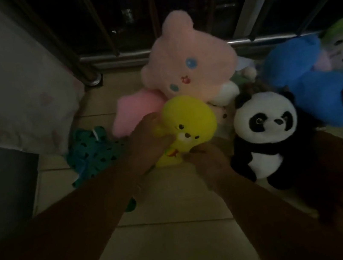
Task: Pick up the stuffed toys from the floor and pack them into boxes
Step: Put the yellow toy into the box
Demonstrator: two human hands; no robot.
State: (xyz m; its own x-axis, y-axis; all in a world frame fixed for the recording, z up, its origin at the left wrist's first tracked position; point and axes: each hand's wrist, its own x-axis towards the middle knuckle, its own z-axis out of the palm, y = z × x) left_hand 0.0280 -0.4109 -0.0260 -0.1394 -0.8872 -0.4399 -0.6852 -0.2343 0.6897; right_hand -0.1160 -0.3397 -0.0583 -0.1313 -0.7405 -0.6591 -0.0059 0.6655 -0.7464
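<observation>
we observe the left hand (pixel 145 143) curled round the side of the yellow bear's (pixel 189 122) head, and the right hand (pixel 206 160) pinching the bear's lower body. the yellow bear sits on the tiled floor (pixel 181 229), in front of the pink plush (pixel 191 63), with the panda (pixel 263 133) just beside it on the right and the green spotted toy (pixel 93 151) on the left.
</observation>
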